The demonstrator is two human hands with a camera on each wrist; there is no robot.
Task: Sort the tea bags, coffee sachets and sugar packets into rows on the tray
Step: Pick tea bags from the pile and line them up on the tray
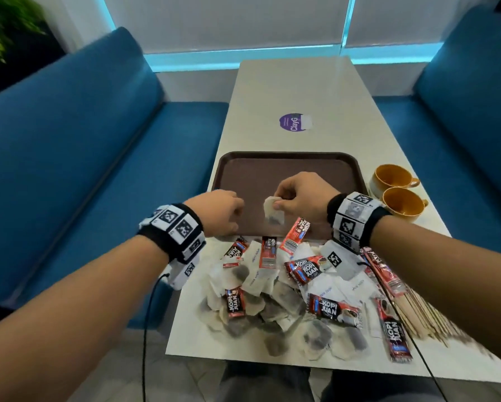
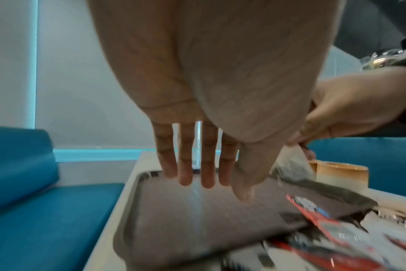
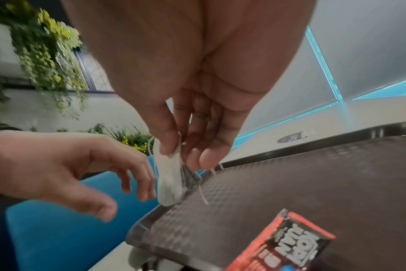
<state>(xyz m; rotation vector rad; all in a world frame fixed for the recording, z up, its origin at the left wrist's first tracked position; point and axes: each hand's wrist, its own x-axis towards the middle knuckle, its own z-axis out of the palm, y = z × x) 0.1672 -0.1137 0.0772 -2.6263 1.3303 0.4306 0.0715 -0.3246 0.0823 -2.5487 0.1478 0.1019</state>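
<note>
A brown tray (image 1: 301, 166) lies across the table with a bare floor. My right hand (image 1: 278, 203) pinches a white tea bag (image 1: 273, 212) by its top between thumb and fingers, and the bag hangs just over the tray's near half. In the right wrist view the tea bag (image 3: 169, 183) dangles with its string loose above the tray (image 3: 313, 183). My left hand (image 1: 237, 219) hovers empty beside it over the tray's near left corner, fingers (image 2: 186, 176) straight. In front of the tray lies a mixed pile of tea bags (image 1: 272, 320), red coffee sachets (image 1: 334, 310) and white sugar packets (image 1: 255, 278).
One red sachet (image 1: 295, 235) leans over the tray's near rim. Two yellow cups (image 1: 391, 177) stand right of the tray, and wooden stirrers (image 1: 417, 314) lie at the table's right edge. A purple sticker (image 1: 294, 122) marks the far tabletop. Blue benches flank the table.
</note>
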